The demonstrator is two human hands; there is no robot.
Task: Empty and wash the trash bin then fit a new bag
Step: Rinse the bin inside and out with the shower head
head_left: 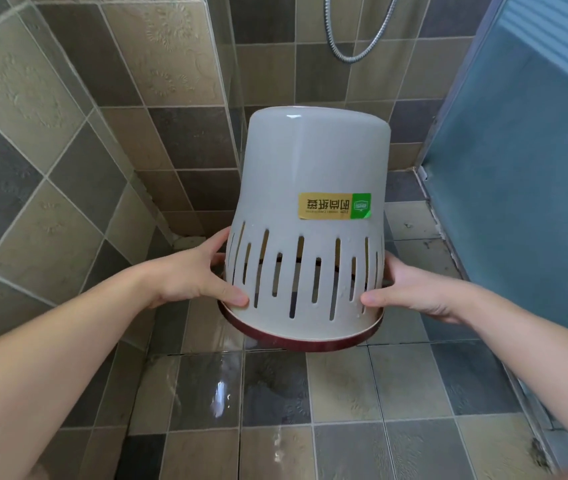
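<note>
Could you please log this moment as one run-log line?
trash bin upside down, no bag | left hand and right hand grip slotted sides | above wet tiled floor

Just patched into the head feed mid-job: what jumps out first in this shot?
A pale grey trash bin held upside down at centre frame, its dark red rim lowest and a yellow-green label inverted on its side. The left hand and right hand grip its slotted wall from either side. Below lies a wet tiled floor; a shower hose hangs behind.
</note>
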